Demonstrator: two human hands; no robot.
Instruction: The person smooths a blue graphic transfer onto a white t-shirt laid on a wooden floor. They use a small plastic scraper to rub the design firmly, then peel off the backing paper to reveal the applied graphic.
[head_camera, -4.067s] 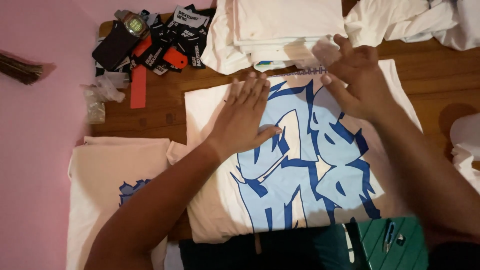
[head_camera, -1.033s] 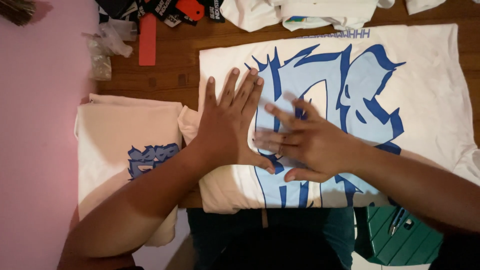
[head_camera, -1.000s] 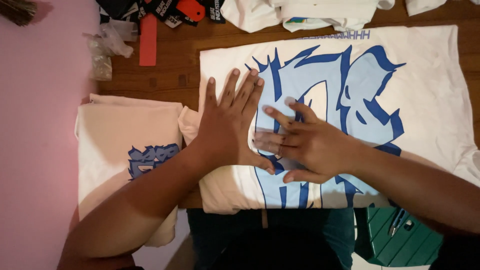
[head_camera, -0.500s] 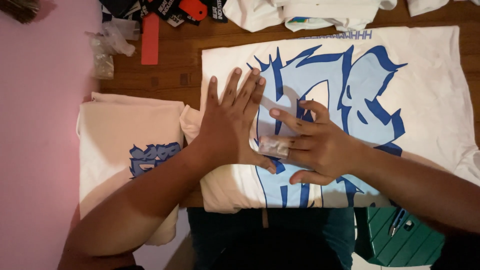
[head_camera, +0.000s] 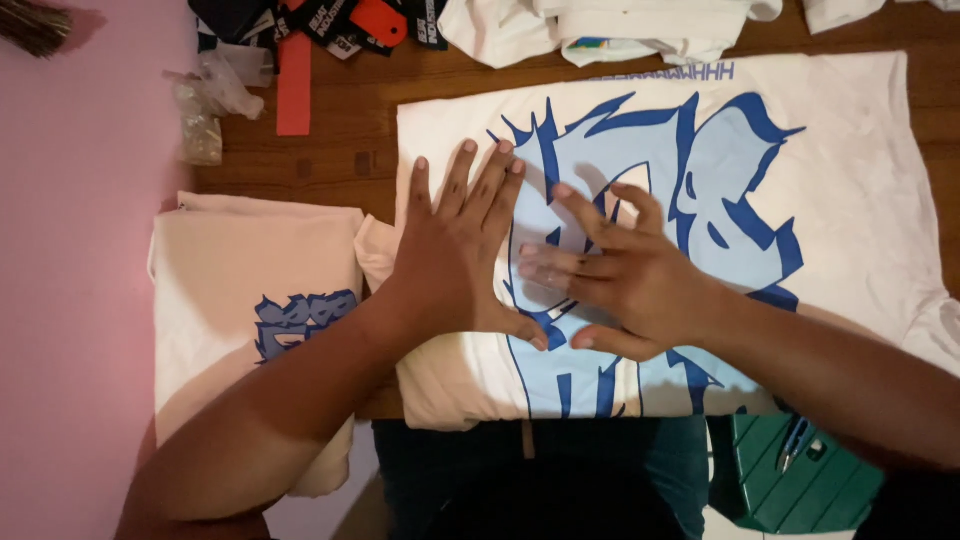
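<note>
I see both hands flat on the shirt (head_camera: 850, 150), a white tee w/ a large blue graphic, spread face-up on the table (head_camera: 330, 140).

1. Left hand (head_camera: 455, 265): palm down, fingers straight and fanned, tips pointing to the far side, thumb out to the right. It grips nothing; it presses the shirt's left part, at the graphic's left edge. Forearm runs in from near-left.
2. Right hand (head_camera: 620, 275): palm down, fingers spread and pointing left/far-left, thumb on the near side. Also flat and empty, resting on the graphic's centre. Fingertips sit just beside the left hand; the two thumbs nearly meet. Forearm enters from near-right.
3. Shirt pos.: centre to right of view, on the wooden table, its near edge at the table's near edge.
4. Left of it: a folded tee (head_camera: 255, 290), same blue print, partly under the left forearm.
5. Far side: a pile of white cloth (head_camera: 600, 25), a red strip (head_camera: 294, 85), clear bags (head_camera: 205, 100).

Change vs. 0.5 s ago: left hand unchanged. Right hand has spread wider and sits a bit further onto the graphic. Vs. 4.1 s ago: both hands were at the shirt's far edge; they are now nearer me, mid-shirt.
</note>
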